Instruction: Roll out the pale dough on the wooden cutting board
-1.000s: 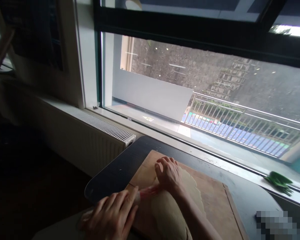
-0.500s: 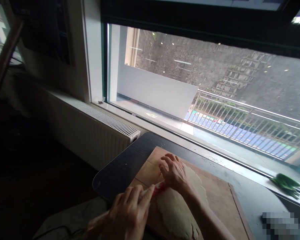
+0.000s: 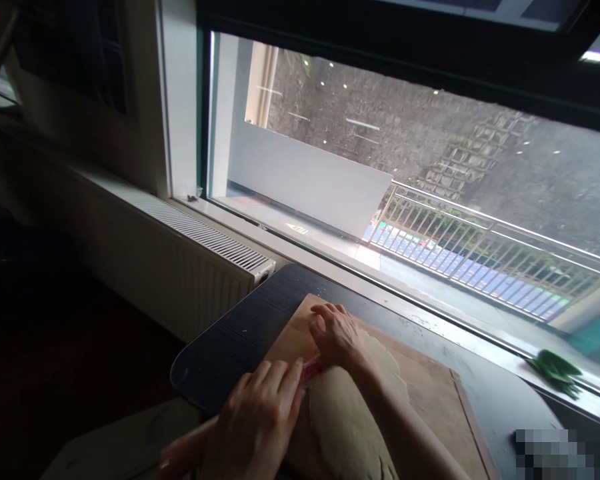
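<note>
A flattened sheet of pale dough [image 3: 347, 420] lies on the wooden board [image 3: 433, 390]. My left hand [image 3: 265, 407] is closed over a rolling pin [image 3: 311, 369], whose light brown near end sticks out past the wrist at lower left. A short red stretch of the pin shows between my hands. My right hand [image 3: 336, 333] bears on the pin's far part at the dough's left edge, fingers bent and thumb to the left. Its palm hides that end of the pin, and my forearm covers part of the dough.
The board rests on a dark table [image 3: 230, 340] with a rounded corner. A white radiator [image 3: 205, 260] stands beyond its left side, under a large window. Green leaves [image 3: 555, 372] lie on the sill at right. A blurred-out object [image 3: 550, 453] is at lower right.
The view has shifted slightly, so the scene sits a little farther left. My right hand's fingers are closer together than before. Both hands stay on the rolling pin.
</note>
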The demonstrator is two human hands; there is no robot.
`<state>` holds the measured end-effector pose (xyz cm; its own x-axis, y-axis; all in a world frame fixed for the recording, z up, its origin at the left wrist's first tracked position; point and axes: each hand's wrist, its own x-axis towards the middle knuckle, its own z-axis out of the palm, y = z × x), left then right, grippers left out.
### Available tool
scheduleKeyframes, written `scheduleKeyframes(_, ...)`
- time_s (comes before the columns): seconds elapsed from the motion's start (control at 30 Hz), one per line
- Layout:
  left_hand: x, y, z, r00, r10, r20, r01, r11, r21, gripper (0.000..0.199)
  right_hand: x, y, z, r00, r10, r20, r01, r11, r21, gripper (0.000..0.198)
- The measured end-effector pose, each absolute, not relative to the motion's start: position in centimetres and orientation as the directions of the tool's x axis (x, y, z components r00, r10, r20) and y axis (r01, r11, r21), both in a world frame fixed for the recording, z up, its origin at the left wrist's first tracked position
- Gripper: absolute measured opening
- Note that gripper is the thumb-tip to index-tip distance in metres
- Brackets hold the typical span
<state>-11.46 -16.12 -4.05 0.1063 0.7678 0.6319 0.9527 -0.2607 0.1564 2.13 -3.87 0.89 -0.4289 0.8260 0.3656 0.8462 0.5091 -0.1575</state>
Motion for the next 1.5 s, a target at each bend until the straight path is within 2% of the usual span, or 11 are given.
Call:
scheduleKeyframes(0.17,-11.9,-15.6,-3.6,0.075,0.792,0.606,0.965,-0.212,0.157,0.033,0.1,-0.9,1.0,-0.410,0.879,0.243,0.878,0.453,-0.154,0.030)
scheduleKeyframes(0.33,-11.4,-17.0,-3.3,0.095,0.814,0.573,0.956,-0.234,0.174,0.038,2.1,-3.8,1.2,-0.401,0.862,0.311,0.862,0.470,-0.191,0.047)
scheduleKeyframes(0.47,-11.3,-18.0,-3.3,0.185,0.810,0.556,0.933,-0.323,0.160,0.047,6.2,-9.9,1.1,-0.478,0.768,0.426,0.791,0.587,-0.171,0.031)
scheduleKeyframes(0.57,-10.9,-17.4,-2.7,0.244,0.815,0.526,0.902,-0.390,0.186,0.051,9.5,-13.6,0.6,-0.582,0.714,0.388,0.716,0.677,-0.171,0.021)
scheduleKeyframes(0.67,-9.2,-14.8,-1.8,0.323,0.807,0.494,0.854,-0.474,0.216,0.048,12.6,-14.1,-0.1,-0.531,0.752,0.390,0.768,0.622,-0.155,0.015)
scheduleKeyframes(0.77,-6.6,-10.7,-1.8,0.377,0.785,0.492,0.834,-0.519,0.189,0.044,15.8,-12.2,-0.5,-0.457,0.797,0.395,0.817,0.551,-0.167,0.010)
scheduleKeyframes(0.9,-3.9,-5.0,-3.0,0.289,0.771,0.567,0.907,-0.410,0.096,0.055,19.9,-9.7,-1.0,-0.293,0.848,0.442,0.885,0.415,-0.211,0.013)
scheduleKeyframes(1.0,-2.9,-3.2,-4.0,0.222,0.813,0.538,0.948,-0.309,0.075,0.062,21.8,-9.2,-1.4,-0.190,0.875,0.444,0.909,0.328,-0.258,0.014)
scheduleKeyframes(1.13,-2.4,-5.4,-4.8,0.311,0.867,0.389,0.940,-0.340,0.005,0.062,22.5,-9.5,-1.5,-0.139,0.894,0.426,0.910,0.285,-0.301,0.017)
scheduleKeyframes(1.3,-2.7,-11.3,-5.3,0.545,0.774,0.323,0.831,-0.548,-0.089,0.062,22.5,-9.7,-1.2,-0.150,0.896,0.419,0.905,0.295,-0.305,0.017)
scheduleKeyframes(1.5,-3.3,-13.8,-4.8,0.630,0.734,0.253,0.768,-0.637,-0.066,0.071,22.3,-9.9,-1.1,-0.126,0.903,0.412,0.915,0.266,-0.304,0.017)
